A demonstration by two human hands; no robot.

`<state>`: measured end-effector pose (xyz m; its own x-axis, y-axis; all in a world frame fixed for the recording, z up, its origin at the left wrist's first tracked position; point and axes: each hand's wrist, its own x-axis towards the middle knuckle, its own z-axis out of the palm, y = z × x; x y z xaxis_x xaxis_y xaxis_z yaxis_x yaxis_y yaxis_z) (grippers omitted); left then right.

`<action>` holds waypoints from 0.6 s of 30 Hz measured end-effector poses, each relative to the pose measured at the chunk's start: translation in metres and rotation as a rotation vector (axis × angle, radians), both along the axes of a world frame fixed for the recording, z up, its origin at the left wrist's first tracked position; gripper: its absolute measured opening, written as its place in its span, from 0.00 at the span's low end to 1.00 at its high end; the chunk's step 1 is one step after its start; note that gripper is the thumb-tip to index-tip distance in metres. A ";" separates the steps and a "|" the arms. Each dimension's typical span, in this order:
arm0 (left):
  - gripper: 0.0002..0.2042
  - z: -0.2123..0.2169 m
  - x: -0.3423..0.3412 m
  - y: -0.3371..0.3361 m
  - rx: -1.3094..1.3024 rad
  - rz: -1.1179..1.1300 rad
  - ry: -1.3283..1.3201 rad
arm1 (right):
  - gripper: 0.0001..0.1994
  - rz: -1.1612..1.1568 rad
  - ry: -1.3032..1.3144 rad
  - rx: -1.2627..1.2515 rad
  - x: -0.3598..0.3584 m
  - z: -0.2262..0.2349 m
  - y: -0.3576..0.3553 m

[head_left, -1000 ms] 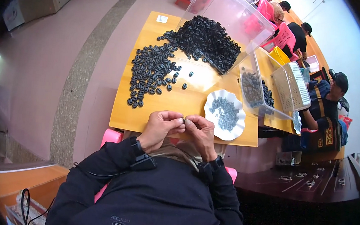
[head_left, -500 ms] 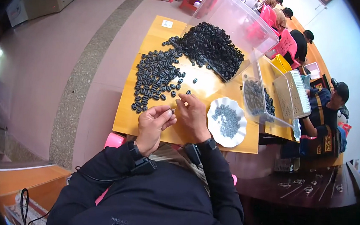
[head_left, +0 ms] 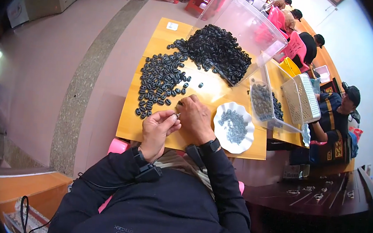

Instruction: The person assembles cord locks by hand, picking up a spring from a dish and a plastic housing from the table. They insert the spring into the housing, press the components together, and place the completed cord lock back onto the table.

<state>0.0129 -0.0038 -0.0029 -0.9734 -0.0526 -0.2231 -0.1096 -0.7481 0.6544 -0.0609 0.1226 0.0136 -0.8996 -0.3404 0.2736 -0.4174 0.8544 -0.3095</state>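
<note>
My left hand (head_left: 160, 129) is closed over the near part of the table, pinching a tiny metallic-looking piece (head_left: 177, 115) between thumb and forefinger; its exact kind is too small to make out. Just right of it, my right hand (head_left: 196, 118) is bent with its fingertips together on a small black oval piece (head_left: 179, 103), partly hidden by the fingers. Beyond both hands spread many black oval pieces with holes (head_left: 158, 81). One loose black piece (head_left: 200, 85) lies apart. A white scalloped plate (head_left: 237, 149) by my right wrist bears small greyish pieces (head_left: 234, 126).
A clear plastic bin (head_left: 259, 23) lies tipped at the table's (head_left: 128, 129) far side, a large heap of black pieces (head_left: 221, 53) at its mouth. On the right stand a clear box (head_left: 290, 126) with more pieces and a white perforated basket (head_left: 310, 98). A co-worker (head_left: 342, 108) sits beyond.
My right hand has swung slightly left and its fingertips have closed on a black oval piece. The black piece near its fingers earlier is out of its spot. My left hand keeps its pinch.
</note>
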 end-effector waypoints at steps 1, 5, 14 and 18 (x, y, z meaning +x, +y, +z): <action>0.07 0.000 0.000 0.001 -0.004 0.004 -0.010 | 0.08 0.000 0.005 -0.005 0.000 -0.002 0.002; 0.07 -0.003 0.000 0.000 -0.008 0.013 -0.012 | 0.07 0.036 0.000 -0.036 0.004 -0.007 0.009; 0.07 -0.001 0.000 0.001 -0.028 -0.041 -0.018 | 0.14 0.002 -0.624 -1.133 0.040 -0.013 0.033; 0.06 -0.003 -0.001 0.001 -0.023 -0.095 -0.014 | 0.14 0.050 -0.778 -1.274 0.050 -0.009 0.035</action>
<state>0.0122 -0.0027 -0.0060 -0.9710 0.0341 -0.2366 -0.1884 -0.7186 0.6694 -0.0111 0.1573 0.0050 -0.9509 -0.2823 -0.1268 0.1780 -0.1639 -0.9703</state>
